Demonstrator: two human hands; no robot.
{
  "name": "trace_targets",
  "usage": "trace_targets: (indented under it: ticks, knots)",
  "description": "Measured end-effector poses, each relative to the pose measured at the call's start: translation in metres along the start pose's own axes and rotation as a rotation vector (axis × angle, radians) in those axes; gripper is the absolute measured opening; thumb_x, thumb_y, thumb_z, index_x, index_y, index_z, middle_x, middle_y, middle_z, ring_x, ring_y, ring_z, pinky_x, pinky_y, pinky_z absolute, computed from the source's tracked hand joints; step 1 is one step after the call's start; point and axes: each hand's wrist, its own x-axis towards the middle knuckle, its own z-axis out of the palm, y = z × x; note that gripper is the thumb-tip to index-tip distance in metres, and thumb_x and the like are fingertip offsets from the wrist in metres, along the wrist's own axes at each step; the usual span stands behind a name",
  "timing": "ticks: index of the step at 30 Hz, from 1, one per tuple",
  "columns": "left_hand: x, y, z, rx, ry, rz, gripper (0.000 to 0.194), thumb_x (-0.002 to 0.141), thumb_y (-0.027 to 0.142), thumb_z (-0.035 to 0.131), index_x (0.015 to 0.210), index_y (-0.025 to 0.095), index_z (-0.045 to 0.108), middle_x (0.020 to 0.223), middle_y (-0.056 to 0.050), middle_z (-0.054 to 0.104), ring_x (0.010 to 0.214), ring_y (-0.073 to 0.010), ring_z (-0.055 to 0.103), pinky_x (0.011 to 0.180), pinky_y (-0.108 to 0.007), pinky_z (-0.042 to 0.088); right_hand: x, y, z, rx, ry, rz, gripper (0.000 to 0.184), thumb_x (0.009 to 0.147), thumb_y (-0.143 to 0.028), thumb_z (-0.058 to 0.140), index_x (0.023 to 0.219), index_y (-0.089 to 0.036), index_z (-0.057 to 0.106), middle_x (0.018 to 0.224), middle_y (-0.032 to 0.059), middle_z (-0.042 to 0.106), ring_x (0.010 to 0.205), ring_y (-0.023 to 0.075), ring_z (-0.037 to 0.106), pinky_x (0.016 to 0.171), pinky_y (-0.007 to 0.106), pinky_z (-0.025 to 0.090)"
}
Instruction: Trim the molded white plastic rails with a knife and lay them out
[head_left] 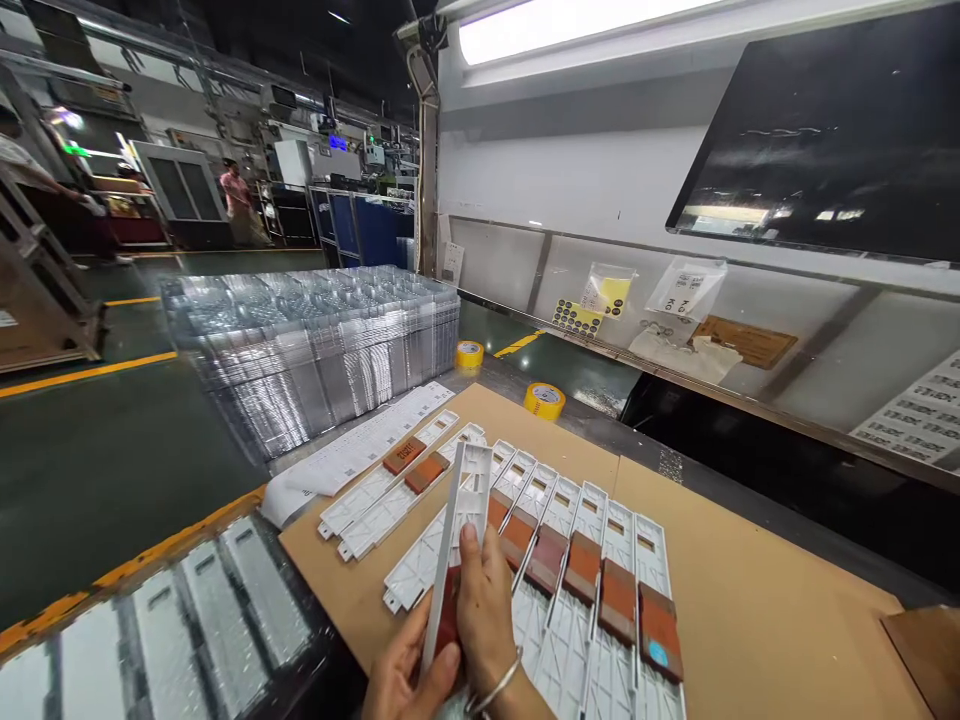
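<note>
Both my hands grip one long white ribbed plastic strip [474,470], tilted up above the cardboard. My left hand [412,665] wraps its lower end from the left, thumb across the front. My right hand [484,605], with a bracelet at the wrist, closes on its right side, thumb pointing up along it. Between the hands a dark red block [448,610] shows in part against the strip; the rest is covered by fingers. To the right, several similar strips lie in a row, each with a reddish-brown block [583,568] on it. Two more strips [360,500] with blocks lie left.
Brown cardboard [750,570] covers the bench. A tall stack of clear plastic trays [322,350] stands at the back left. A tray of white strips [161,630] sits lower left. Two yellow tape rolls [545,401] and a printed paper [352,445] lie behind. A person [238,200] stands far off.
</note>
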Motion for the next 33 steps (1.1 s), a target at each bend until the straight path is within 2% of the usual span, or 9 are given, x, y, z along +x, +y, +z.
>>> trace_targets:
  ticks: [6, 10, 14, 18, 22, 25, 28, 31, 33]
  knots:
    - [-0.007, 0.004, -0.001, 0.066, 0.077, 0.025, 0.044, 0.069, 0.042, 0.069, 0.109, 0.021, 0.064, 0.117, -0.007, 0.062, 0.114, -0.0256, 0.053, 0.095, -0.031, 0.044, -0.001, 0.002, 0.005, -0.034, 0.016, 0.017, 0.042, 0.087, -0.059, 0.034, 0.079, -0.021, 0.050, 0.072, 0.0017, 0.059, 0.067, 0.0179, 0.052, 0.064, 0.029, 0.037]
    - [-0.008, -0.001, -0.004, 0.080, 0.160, -0.007, 0.045, 0.067, 0.046, 0.070, 0.104, 0.021, 0.066, 0.108, -0.007, 0.067, 0.105, -0.0273, 0.059, 0.090, -0.034, 0.048, 0.000, 0.004, 0.009, -0.053, 0.034, 0.018, 0.041, 0.088, -0.057, 0.033, 0.077, -0.022, 0.050, 0.070, 0.0006, 0.059, 0.064, 0.0168, 0.052, 0.060, 0.027, 0.037]
    - [-0.006, -0.012, -0.011, 0.192, 0.238, 0.059, 0.052, 0.064, 0.053, 0.069, 0.105, 0.020, 0.066, 0.111, -0.007, 0.066, 0.110, -0.0279, 0.056, 0.095, -0.035, 0.044, -0.004, 0.010, 0.020, -0.093, 0.052, 0.018, 0.043, 0.090, -0.057, 0.028, 0.074, -0.022, 0.047, 0.063, -0.0008, 0.056, 0.059, 0.0161, 0.051, 0.055, 0.027, 0.036]
    - [-0.001, -0.016, -0.026, 0.202, 0.314, 0.039, 0.060, 0.062, 0.058, 0.068, 0.107, 0.019, 0.063, 0.108, -0.008, 0.067, 0.111, -0.0299, 0.055, 0.096, -0.039, 0.044, 0.000, 0.022, 0.033, -0.155, -0.018, -0.028, 0.045, 0.093, -0.053, 0.022, 0.074, -0.022, 0.048, 0.063, -0.0002, 0.057, 0.057, 0.0157, 0.053, 0.053, 0.026, 0.038]
    - [0.005, 0.012, -0.054, 0.075, 0.357, -0.091, 0.066, 0.054, 0.058, 0.074, 0.105, 0.018, 0.062, 0.106, -0.008, 0.068, 0.114, -0.0315, 0.052, 0.091, -0.038, 0.047, 0.015, 0.037, 0.039, -0.265, -0.102, -0.120, 0.051, 0.097, -0.037, 0.008, 0.086, -0.020, 0.055, 0.075, 0.0038, 0.061, 0.067, 0.0155, 0.057, 0.061, 0.026, 0.043]
    - [0.006, 0.045, -0.076, -0.019, 0.433, -0.140, 0.068, 0.061, 0.058, 0.069, 0.116, 0.021, 0.055, 0.102, -0.005, 0.069, 0.112, -0.0267, 0.054, 0.086, -0.031, 0.050, 0.016, 0.049, 0.046, -0.424, -0.151, -0.205, 0.028, 0.091, -0.033, 0.035, 0.089, -0.016, 0.058, 0.081, 0.0094, 0.062, 0.077, 0.0219, 0.057, 0.070, 0.035, 0.044]
    - [0.008, 0.071, -0.086, -0.129, 0.452, -0.193, 0.069, 0.064, 0.056, 0.068, 0.123, 0.026, 0.049, 0.089, -0.002, 0.071, 0.094, -0.0252, 0.064, 0.074, -0.031, 0.054, 0.006, 0.059, 0.060, -0.583, -0.245, -0.312, 0.012, 0.069, -0.025, 0.063, 0.073, -0.014, 0.062, 0.080, 0.0152, 0.063, 0.084, 0.0314, 0.055, 0.077, 0.047, 0.041]
    - [0.017, 0.088, -0.088, -0.124, 0.504, -0.199, 0.066, 0.059, 0.042, 0.077, 0.118, 0.027, 0.053, 0.084, 0.000, 0.071, 0.082, -0.0230, 0.067, 0.067, -0.029, 0.054, 0.000, 0.057, 0.074, -0.670, -0.273, -0.376, 0.005, 0.060, -0.011, 0.064, 0.064, -0.013, 0.062, 0.071, 0.0160, 0.063, 0.079, 0.0322, 0.056, 0.073, 0.047, 0.042]
    - [0.028, 0.094, -0.089, -0.065, 0.517, -0.180, 0.065, 0.053, 0.034, 0.081, 0.112, 0.022, 0.057, 0.086, -0.001, 0.071, 0.085, -0.0215, 0.066, 0.067, -0.025, 0.053, 0.002, 0.045, 0.069, -0.683, -0.238, -0.409, 0.009, 0.060, -0.006, 0.061, 0.063, -0.014, 0.061, 0.070, 0.0141, 0.063, 0.076, 0.0300, 0.055, 0.072, 0.045, 0.042]
